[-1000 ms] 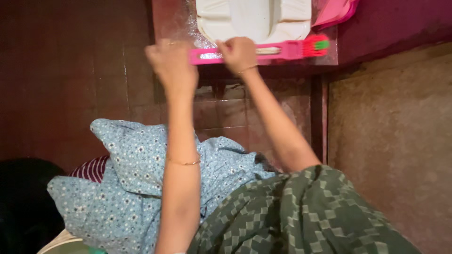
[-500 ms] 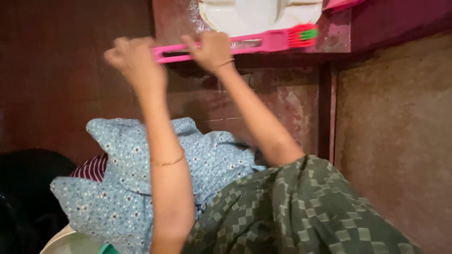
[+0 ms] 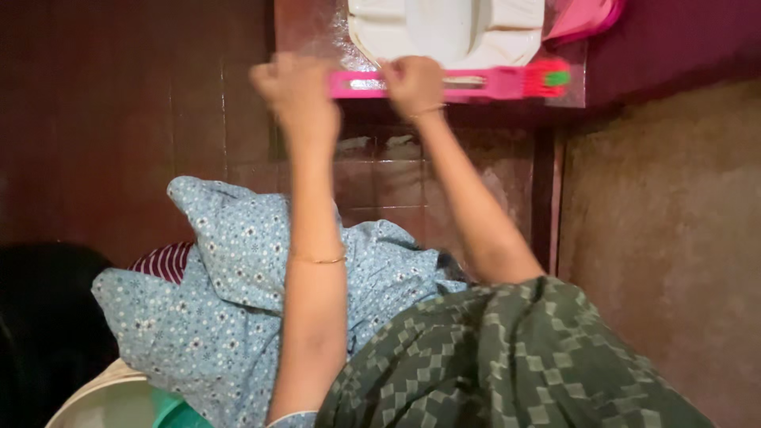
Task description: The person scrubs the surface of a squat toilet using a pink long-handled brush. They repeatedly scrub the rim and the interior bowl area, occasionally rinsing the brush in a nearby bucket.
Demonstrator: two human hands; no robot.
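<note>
A long pink brush [image 3: 491,82] with red and green bristles at its right end lies crosswise along the near edge of a white squat toilet pan [image 3: 448,32]. My right hand [image 3: 414,83] is closed around the middle of the handle. Just left of it, my left hand [image 3: 297,91] is a fist at the handle's left end and appears to grip it. Both arms reach forward, each with a thin bangle.
A pink plastic object [image 3: 587,20] sits right of the pan. Wet brown tiles [image 3: 380,182] lie below the raised step. There is a rough concrete surface [image 3: 666,222] at right, blue floral cloth [image 3: 230,293] and a green checked garment [image 3: 507,364] below, and a pale basin [image 3: 103,400] bottom left.
Both hands and the brush swung left half a second ago, then moved back right. The brush is level again along the pan's near edge.
</note>
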